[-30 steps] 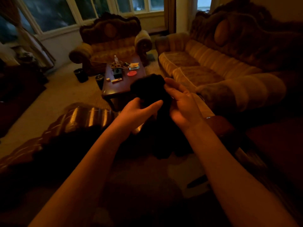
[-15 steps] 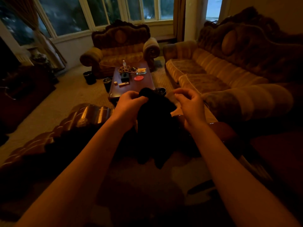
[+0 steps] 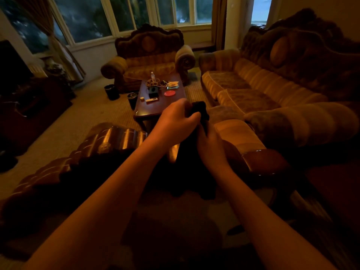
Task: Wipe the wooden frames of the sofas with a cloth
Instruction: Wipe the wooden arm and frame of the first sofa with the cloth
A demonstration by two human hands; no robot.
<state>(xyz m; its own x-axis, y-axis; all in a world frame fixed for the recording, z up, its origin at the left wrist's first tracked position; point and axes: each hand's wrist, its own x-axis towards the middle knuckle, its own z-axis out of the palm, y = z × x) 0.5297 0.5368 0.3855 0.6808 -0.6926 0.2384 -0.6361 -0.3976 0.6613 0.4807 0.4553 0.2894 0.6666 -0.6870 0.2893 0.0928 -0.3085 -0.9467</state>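
Head view: left hand (image 3: 175, 118) and right hand (image 3: 211, 148) gripping dark cloth (image 3: 200, 112), probably still bunching it; next, pressing onto glossy wooden frame (image 3: 265, 159).

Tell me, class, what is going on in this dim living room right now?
A person stands behind a sofa and holds a dark cloth in both hands. The left hand grips its top, and the right hand holds it just below. The cloth hangs above the sofa's glossy wooden frame, not yet touching it, so wiping has not begun. A cluttered coffee table stands beyond.
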